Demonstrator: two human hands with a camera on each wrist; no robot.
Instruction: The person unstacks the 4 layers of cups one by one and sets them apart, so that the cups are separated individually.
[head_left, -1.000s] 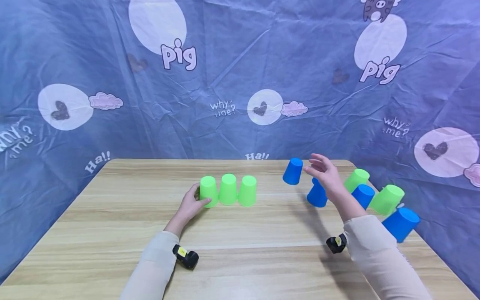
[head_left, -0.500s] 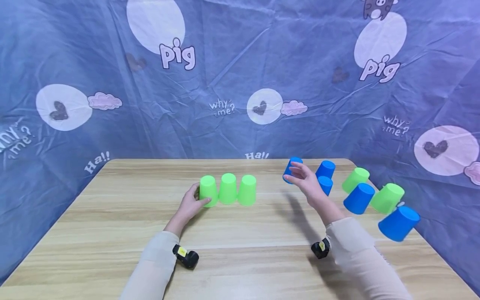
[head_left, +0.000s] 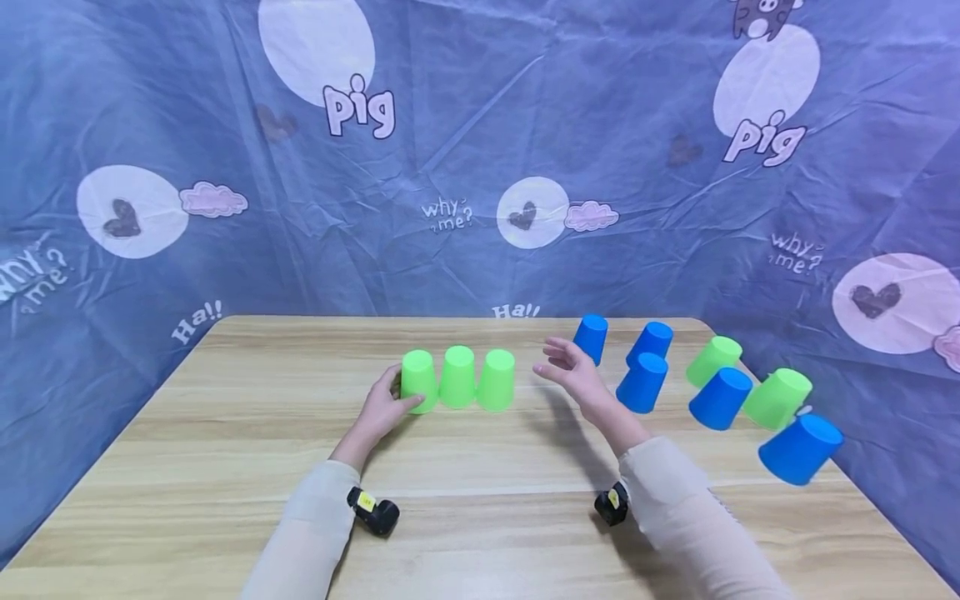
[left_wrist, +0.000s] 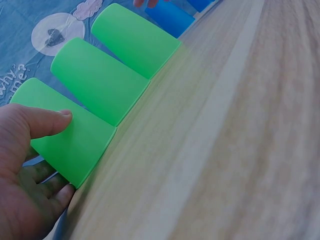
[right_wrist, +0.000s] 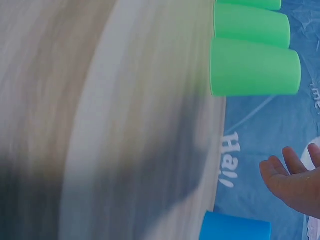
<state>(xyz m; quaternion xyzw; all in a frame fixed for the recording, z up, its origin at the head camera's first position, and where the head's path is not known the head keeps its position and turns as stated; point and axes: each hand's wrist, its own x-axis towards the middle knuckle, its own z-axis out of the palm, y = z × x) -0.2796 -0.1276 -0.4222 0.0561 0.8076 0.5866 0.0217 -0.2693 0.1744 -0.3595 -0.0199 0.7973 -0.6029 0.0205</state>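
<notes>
Three bright green cups stand upside down in a row at the table's middle: a left cup (head_left: 417, 373), a middle cup (head_left: 458, 375) and a right cup (head_left: 497, 380). My left hand (head_left: 379, 412) holds the left cup, thumb across its near side and fingers round its far left, as the left wrist view also shows. To the right of the row, my right hand (head_left: 577, 377) hovers above the table with relaxed fingers and nothing in them. It partly overlaps a blue cup (head_left: 592, 335) behind it. The right wrist view shows this hand (right_wrist: 295, 185) apart from the nearest green cup (right_wrist: 255, 67).
More upturned cups spread along the right side: a blue cup (head_left: 642, 383), another blue cup (head_left: 652, 340), a further blue cup (head_left: 721, 398), a green cup (head_left: 714, 360), a second green cup (head_left: 778, 397) and a blue cup (head_left: 801, 450) near the table's right edge. A patterned blue cloth (head_left: 375, 250) hangs behind.
My right hand has moved left, past the blue cups toward the green row, uncovering the blue cups it hid. My left hand keeps its hold on the left green cup.
</notes>
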